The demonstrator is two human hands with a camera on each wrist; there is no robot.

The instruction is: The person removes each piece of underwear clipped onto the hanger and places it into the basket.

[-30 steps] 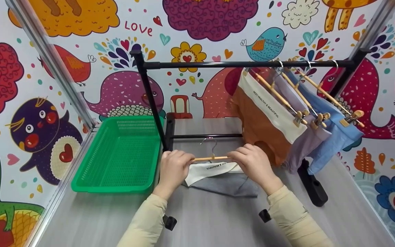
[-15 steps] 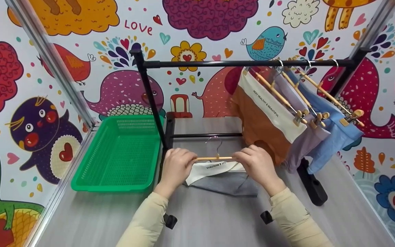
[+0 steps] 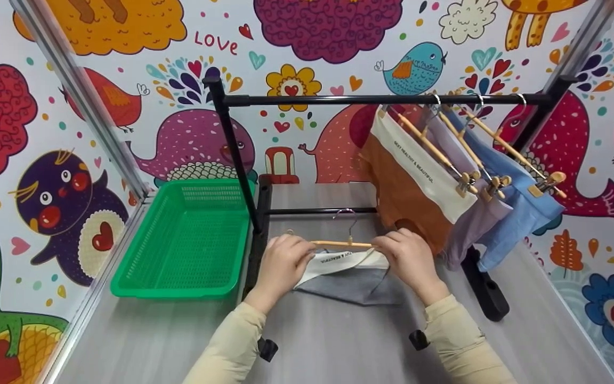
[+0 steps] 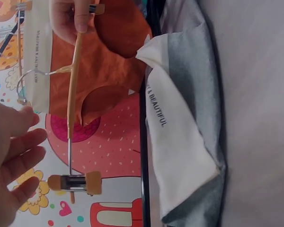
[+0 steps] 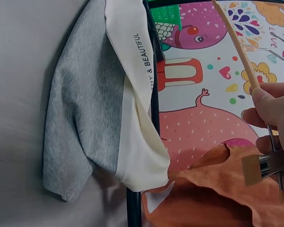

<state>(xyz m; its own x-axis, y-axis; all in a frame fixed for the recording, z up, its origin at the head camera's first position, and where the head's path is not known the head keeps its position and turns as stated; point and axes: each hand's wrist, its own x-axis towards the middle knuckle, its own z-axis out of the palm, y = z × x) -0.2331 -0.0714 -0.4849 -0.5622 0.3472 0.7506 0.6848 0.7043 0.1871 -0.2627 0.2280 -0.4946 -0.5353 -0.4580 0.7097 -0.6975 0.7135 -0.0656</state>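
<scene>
A wooden clip hanger with a metal hook hangs level above grey underpants with a white lettered waistband, which lie folded over on the table. My right hand grips the hanger near one end; in the right wrist view a wooden clip sits below those fingers. My left hand is at the other end. In the left wrist view its fingers are loosely extended and apart from the hanger, beside the free clip. The underpants are not in either clip.
A black clothes rack stands behind the hands. On its right side hang orange-brown underpants, a lilac pair and a blue pair on similar hangers. A green basket stands at the left.
The hanger and both hands have shifted slightly to the right. The grey underpants stay on the table, and the hung garments look the same.
</scene>
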